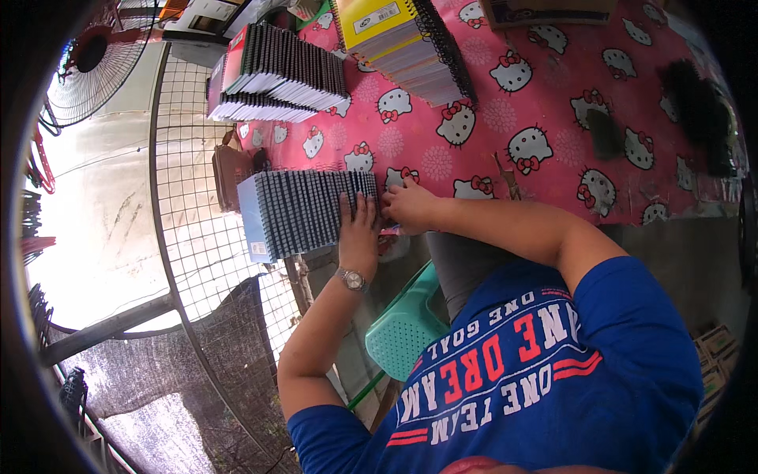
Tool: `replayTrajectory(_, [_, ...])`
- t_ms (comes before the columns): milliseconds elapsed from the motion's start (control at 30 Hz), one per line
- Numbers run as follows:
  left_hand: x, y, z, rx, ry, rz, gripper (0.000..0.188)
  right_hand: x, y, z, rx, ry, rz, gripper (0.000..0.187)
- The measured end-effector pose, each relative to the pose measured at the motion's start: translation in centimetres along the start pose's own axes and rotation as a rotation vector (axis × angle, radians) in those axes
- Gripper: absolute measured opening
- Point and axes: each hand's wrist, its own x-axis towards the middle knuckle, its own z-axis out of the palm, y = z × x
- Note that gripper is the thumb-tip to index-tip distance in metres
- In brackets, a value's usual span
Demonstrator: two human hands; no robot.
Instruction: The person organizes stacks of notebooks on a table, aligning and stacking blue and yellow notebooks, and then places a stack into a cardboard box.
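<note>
A row of spiral notebooks (304, 209) with dark wire bindings and a pale blue end cover stands packed together at the left front of the pink table. Over the bindings near the row's right end lie the fingers of my left hand (361, 225), stretched out. Beside that same end, my right hand (412, 207) rests low with bent fingers set apart, its fingertips close to the last notebook. Nothing shows in the right hand, though part of its underside is hidden.
Black-bound notebooks (288, 75) and yellow-covered ones (407, 51) are stacked toward the back. A patterned pink cloth (545, 79) covers the table. By its front edge stands a green stool (403, 332). A wire grid (185, 158) and a fan (91, 59) are on the left.
</note>
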Motion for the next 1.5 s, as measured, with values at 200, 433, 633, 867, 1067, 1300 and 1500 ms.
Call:
replayTrajectory(200, [-0.2,0.3,0.7,0.021,0.020,-0.014,0.044,2.0,-1.4,-1.0,-0.030,-0.217,0.073,0.030])
replayTrajectory(433, [0.3,0.3,1.1,-0.029,0.058,-0.029,0.042,4.5,-1.1,-2.8,0.045,-0.552,0.125,0.030])
replayTrajectory(633, [-1.6,0.4,0.6,-0.107,0.137,-0.053,0.041,1.7,-0.4,0.3,-0.089,-0.047,-0.004,0.030])
replayTrajectory(867, [-8.0,-1.8,-4.6,-1.335,0.089,-0.052,0.033,4.3,0.3,-3.3,0.072,-0.529,0.137,0.032])
replayTrajectory(1067, [-10.0,-0.4,12.1,-2.246,0.160,-0.711,0.027,0.4,1.0,-2.1,-0.102,-0.020,0.009,0.032])
replayTrajectory(1300, [-1.4,-1.0,16.4,-3.214,1.074,-0.359,0.049,1.6,-1.2,0.0,0.360,0.395,0.161,0.040])
replayTrajectory(1500, [0.9,1.2,15.1,-3.221,0.866,-0.361,0.059,4.3,-3.9,1.7,0.865,0.355,0.359,0.051])
